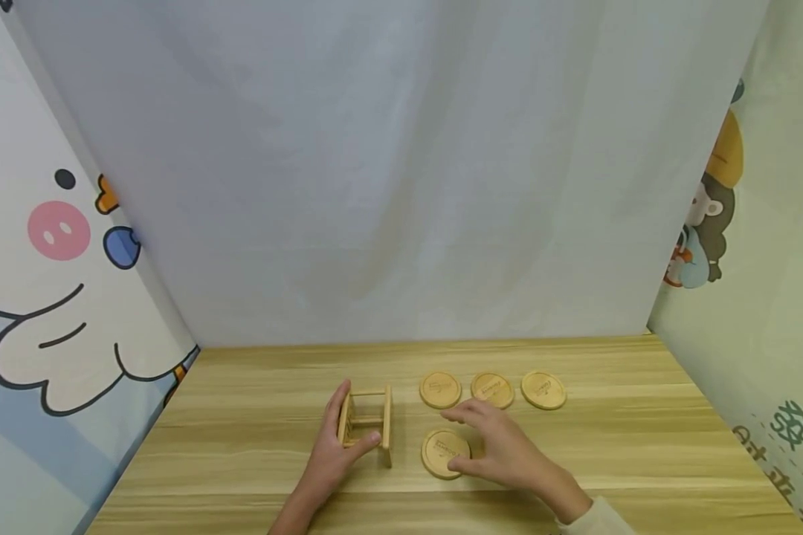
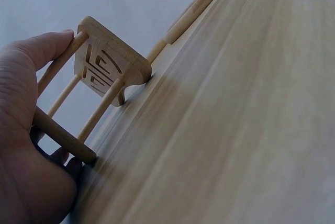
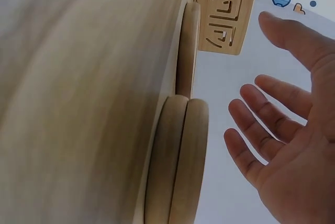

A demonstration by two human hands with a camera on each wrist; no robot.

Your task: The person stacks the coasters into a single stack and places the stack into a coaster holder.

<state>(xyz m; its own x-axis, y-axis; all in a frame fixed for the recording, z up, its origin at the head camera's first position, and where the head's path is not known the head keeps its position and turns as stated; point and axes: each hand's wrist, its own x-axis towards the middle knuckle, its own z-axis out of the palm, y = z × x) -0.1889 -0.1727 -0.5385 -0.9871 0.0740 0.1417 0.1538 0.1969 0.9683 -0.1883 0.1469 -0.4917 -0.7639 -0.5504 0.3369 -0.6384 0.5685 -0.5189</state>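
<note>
My left hand (image 1: 326, 455) holds a small wooden coaster rack (image 1: 387, 423), with the thumb on the near side and the fingers round its left end. In the left wrist view, the rack's end panel (image 2: 118, 51) has a cut-out pattern, and round rods join it to the other end. To the right lies a round wooden coaster (image 1: 437, 448) with dark print on its face. Over that coaster's right edge hovers my right hand (image 1: 505, 449), thumb and fingers spread apart and nothing between them. In the right wrist view the fingers (image 3: 256, 114) are loosely extended beside the coasters.
Three more coasters lie in a row farther back: a left one (image 1: 439, 390), a middle one (image 1: 490, 385) and a right one (image 1: 543, 390). The wood-grain tabletop (image 1: 254, 416) ends at a pale curtain (image 1: 401, 186). Printed cartoon panels stand at both sides.
</note>
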